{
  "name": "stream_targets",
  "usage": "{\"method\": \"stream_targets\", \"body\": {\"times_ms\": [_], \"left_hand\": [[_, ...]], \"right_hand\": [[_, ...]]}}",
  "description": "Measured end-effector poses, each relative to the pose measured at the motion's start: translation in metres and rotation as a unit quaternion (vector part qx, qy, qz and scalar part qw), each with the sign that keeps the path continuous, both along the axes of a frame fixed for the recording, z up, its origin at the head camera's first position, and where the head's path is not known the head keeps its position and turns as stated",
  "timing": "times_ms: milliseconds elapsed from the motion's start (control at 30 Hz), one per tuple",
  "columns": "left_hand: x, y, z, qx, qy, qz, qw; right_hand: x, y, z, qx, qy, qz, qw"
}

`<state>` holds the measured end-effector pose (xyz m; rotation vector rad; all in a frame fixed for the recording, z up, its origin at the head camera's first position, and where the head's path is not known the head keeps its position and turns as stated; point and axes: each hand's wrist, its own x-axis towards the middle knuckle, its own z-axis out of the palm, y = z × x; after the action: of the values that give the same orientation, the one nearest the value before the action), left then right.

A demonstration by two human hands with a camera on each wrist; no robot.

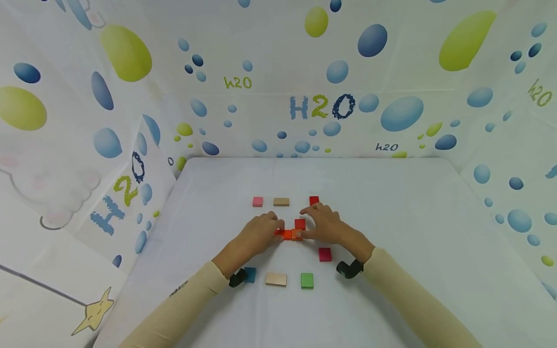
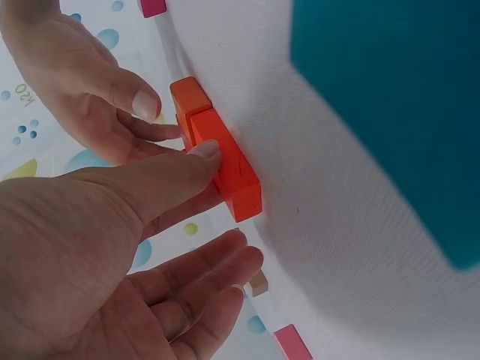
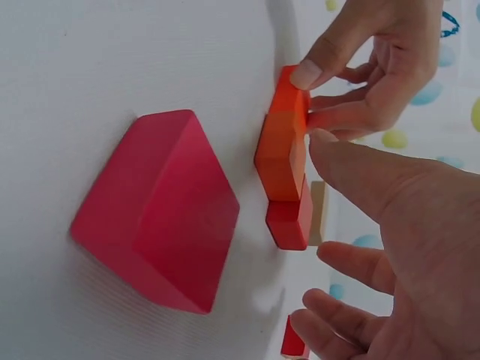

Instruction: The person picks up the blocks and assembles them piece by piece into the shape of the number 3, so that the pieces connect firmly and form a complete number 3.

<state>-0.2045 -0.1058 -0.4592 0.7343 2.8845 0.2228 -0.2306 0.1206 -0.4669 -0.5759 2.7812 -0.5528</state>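
Note:
With thumb and index finger my left hand [image 1: 262, 231] pinches a long orange-red block [image 2: 225, 161], its other fingers spread apart in the left wrist view. An orange block [image 3: 279, 154] lies against the right end of that block. My right hand [image 1: 327, 226] is beside the orange block, thumb tip close to its edge and fingers spread loosely. Just behind the orange block sits a red block [image 1: 300, 224]. A crimson block [image 3: 161, 214] lies nearer the right wrist, and another red block [image 1: 314, 200] is partly hidden beyond the right fingers.
Behind the hands lie a pink block [image 1: 257, 202] and a wooden block [image 1: 281, 202]. In front are a blue block [image 1: 250, 275], partly covered by the left wrist camera, a pale wooden block [image 1: 276, 279] and a green block [image 1: 307, 281]. White cloth covers the table [image 1: 391, 193].

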Motion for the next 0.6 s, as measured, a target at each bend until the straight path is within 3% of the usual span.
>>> {"method": "stream_targets", "body": {"times_ms": [300,600], "left_hand": [[0.002,0.001,0.003,0.004,-0.001,0.0,1.0],[0.0,-0.001,0.0,0.004,0.016,-0.012,0.9998]], "right_hand": [[0.002,-0.004,-0.01,0.014,0.012,-0.002,0.9998],[0.005,-0.008,-0.008,0.015,0.008,-0.01,0.9998]]}}
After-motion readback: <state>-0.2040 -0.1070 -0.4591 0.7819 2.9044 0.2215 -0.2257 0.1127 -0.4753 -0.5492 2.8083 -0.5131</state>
